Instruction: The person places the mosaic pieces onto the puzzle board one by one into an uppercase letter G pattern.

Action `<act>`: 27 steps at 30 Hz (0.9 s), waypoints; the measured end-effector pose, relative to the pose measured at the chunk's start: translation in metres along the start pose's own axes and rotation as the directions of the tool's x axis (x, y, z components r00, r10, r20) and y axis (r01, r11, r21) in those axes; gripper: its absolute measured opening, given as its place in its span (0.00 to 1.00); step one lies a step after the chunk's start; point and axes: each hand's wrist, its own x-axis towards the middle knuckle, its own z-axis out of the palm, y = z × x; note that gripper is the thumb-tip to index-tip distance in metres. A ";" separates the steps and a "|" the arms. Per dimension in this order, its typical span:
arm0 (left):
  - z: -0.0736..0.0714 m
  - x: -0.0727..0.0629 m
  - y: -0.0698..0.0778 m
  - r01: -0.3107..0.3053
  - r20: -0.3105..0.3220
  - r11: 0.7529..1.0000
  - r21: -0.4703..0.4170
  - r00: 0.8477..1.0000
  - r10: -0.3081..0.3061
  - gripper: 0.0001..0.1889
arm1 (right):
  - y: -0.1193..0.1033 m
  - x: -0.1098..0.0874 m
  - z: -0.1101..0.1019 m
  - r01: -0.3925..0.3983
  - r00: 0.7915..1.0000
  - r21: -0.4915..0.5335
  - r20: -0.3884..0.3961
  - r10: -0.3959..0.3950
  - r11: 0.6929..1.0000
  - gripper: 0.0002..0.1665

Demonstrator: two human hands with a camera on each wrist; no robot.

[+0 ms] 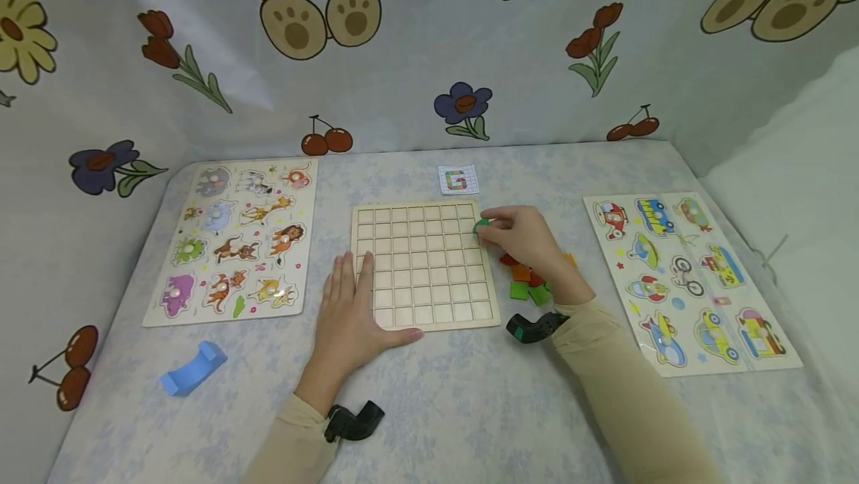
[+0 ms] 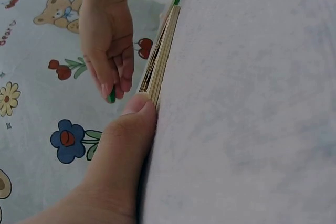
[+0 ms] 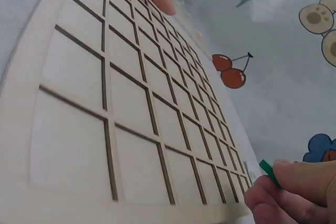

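Note:
A wooden grid board [image 1: 429,268] with square cells lies in the middle of the table. My left hand [image 1: 349,320] rests on its left and lower left edge, fingers straight and thumb spread out; the left wrist view shows the thumb [image 2: 126,135] against the board's side. Between thumb and fingers, my right hand [image 1: 526,238] pinches a small green tile [image 3: 270,173], held over the board's upper right edge. Beneath the right wrist lies a pile of loose square tiles [image 1: 520,290] in green, orange and red, partly hidden by the hand.
Behind the board lies a small card [image 1: 458,180] with a coloured G on a grid. An animal puzzle board [image 1: 305,245] is on the left, a vehicle puzzle board [image 1: 661,245] on the right. A blue curved block [image 1: 193,371] sits at the front left.

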 end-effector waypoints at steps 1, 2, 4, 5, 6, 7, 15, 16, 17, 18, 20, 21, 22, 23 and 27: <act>0.000 0.000 0.000 0.000 0.000 1.000 0.002 1.000 0.000 0.78 | -0.004 0.002 0.004 -0.005 1.000 0.004 0.004 0.004 1.000 0.25; 0.000 0.000 0.000 -0.001 0.000 1.000 0.004 1.000 0.001 0.78 | -0.007 0.004 0.008 -0.002 1.000 -0.003 0.002 0.002 1.000 0.25; 0.000 0.000 0.000 0.001 0.003 1.000 0.007 1.000 -0.001 0.78 | -0.014 0.008 0.017 0.010 1.000 -0.008 -0.003 -0.010 1.000 0.24; 0.000 0.000 0.000 0.001 0.003 1.000 0.010 1.000 -0.001 0.78 | -0.017 0.010 0.022 0.020 1.000 -0.013 -0.010 -0.020 1.000 0.23; 0.000 0.000 0.000 0.002 0.003 1.000 0.012 1.000 -0.002 0.78 | -0.020 0.012 0.026 0.030 0.999 -0.025 -0.021 -0.030 0.999 0.23; 0.000 0.000 0.000 0.002 0.004 1.000 0.013 1.000 -0.002 0.78 | -0.023 0.015 0.031 0.037 0.999 -0.040 -0.032 -0.038 0.999 0.22; -0.001 0.000 0.000 0.004 0.010 1.000 0.023 1.000 -0.004 0.78 | -0.033 0.027 0.060 0.088 0.992 -0.143 -0.072 -0.099 0.986 0.19; -0.001 0.000 0.000 0.004 0.010 1.000 0.023 1.000 -0.004 0.78 | -0.034 0.028 0.062 0.087 0.993 -0.161 -0.070 -0.100 0.983 0.19; -0.001 0.000 0.001 0.004 0.012 1.000 0.024 1.000 -0.005 0.78 | -0.035 0.028 0.064 0.085 0.993 -0.176 -0.070 -0.099 0.981 0.19; -0.001 0.000 0.001 0.004 0.012 1.000 0.023 1.000 -0.005 0.78 | -0.035 0.028 0.065 0.085 0.992 -0.191 -0.071 -0.100 0.978 0.19; -0.001 0.000 0.001 0.005 0.014 1.000 0.020 1.000 -0.005 0.78 | -0.035 0.027 0.066 0.087 0.991 -0.222 -0.077 -0.106 0.971 0.20; -0.001 0.000 0.001 0.005 0.014 1.000 0.019 1.000 -0.005 0.78 | -0.035 0.027 0.067 0.088 0.991 -0.229 -0.081 -0.109 0.970 0.20; -0.001 0.000 0.001 0.006 0.014 1.000 0.017 1.000 -0.006 0.78 | -0.035 0.026 0.068 0.090 0.990 -0.231 -0.086 -0.112 0.969 0.19; -0.001 0.000 0.001 0.007 0.013 1.000 0.015 1.000 -0.007 0.78 | -0.035 0.026 0.068 0.091 0.989 -0.229 -0.090 -0.115 0.969 0.19; -0.001 0.000 0.001 0.007 -0.003 1.000 0.006 1.000 -0.007 0.80 | -0.034 0.026 0.070 0.097 0.988 -0.222 -0.096 -0.120 0.970 0.17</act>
